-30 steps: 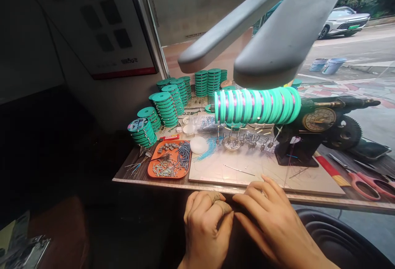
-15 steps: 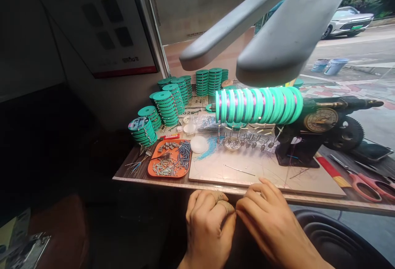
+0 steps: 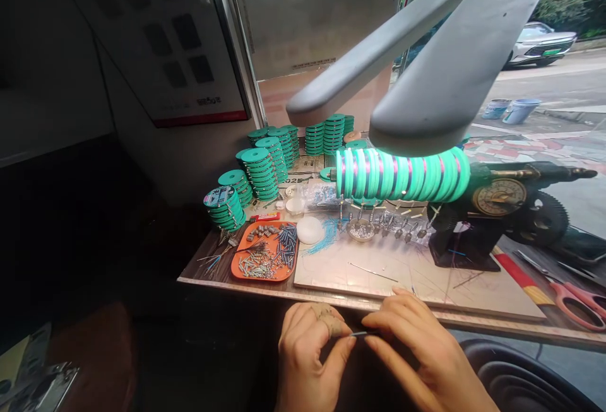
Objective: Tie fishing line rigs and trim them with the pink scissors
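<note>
My left hand (image 3: 312, 356) is in front of the table's edge, with thumb and forefinger pinched on one end of a thin dark piece (image 3: 358, 334). Tan wrapping covers some of its fingers. The other end runs in between the thumb and fingers of my right hand (image 3: 419, 352), whose grip is partly hidden. Beyond the hands lies a pale board (image 3: 326, 276) with a thin metal needle-like rod (image 3: 374, 272) on it. An orange tray (image 3: 235, 267) to the left holds small metal parts and dark slim pieces.
Green spools (image 3: 402, 174) sit in a row on a black winding machine (image 3: 499, 197), small weights hanging below. Stacked green spools (image 3: 258, 172) stand at the back left. Pink-handled scissors (image 3: 575, 305) lie at the right. A grey lamp (image 3: 421, 109) hangs low overhead.
My hands have drawn a little apart, and the thin dark piece now shows between them. My right thumb and forefinger have spread slightly. The view has tilted up a little.
</note>
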`<state>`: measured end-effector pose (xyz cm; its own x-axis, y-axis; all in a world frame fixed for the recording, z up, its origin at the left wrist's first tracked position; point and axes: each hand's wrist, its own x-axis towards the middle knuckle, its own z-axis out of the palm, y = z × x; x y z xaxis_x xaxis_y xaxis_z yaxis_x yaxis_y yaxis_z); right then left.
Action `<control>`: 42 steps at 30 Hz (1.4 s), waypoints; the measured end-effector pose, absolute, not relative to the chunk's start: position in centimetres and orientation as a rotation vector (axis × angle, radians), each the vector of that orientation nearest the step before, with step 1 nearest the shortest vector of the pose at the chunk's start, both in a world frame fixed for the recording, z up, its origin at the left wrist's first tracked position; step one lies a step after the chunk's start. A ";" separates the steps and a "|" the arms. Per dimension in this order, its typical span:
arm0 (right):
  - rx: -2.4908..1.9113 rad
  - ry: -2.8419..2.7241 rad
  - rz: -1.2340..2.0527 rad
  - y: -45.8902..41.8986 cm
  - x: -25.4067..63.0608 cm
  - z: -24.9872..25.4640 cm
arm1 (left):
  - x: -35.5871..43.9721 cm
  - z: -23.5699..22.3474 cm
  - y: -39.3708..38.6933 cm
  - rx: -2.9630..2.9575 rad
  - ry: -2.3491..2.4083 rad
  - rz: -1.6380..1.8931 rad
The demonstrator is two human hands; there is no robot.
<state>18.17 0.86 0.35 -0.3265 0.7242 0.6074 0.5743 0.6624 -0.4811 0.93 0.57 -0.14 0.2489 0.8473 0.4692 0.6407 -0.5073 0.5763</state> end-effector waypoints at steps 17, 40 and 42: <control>-1.016 -2.109 0.264 0.8 18.5 -0.1 | 0.8 -0.1 0.4 2.230 1.389 1.143; -1.073 -2.046 0.276 0.6 17.7 0.0 | 1.2 -0.3 0.3 2.027 1.415 1.039; -1.073 -2.042 0.277 0.6 17.7 0.0 | 1.3 -0.2 0.2 2.029 1.408 1.036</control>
<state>17.69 0.62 -0.01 -0.3243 0.7701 0.5493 0.5962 0.6172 -0.5133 1.31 0.24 -0.17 0.1930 0.9276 0.3198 0.5815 -0.3707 0.7242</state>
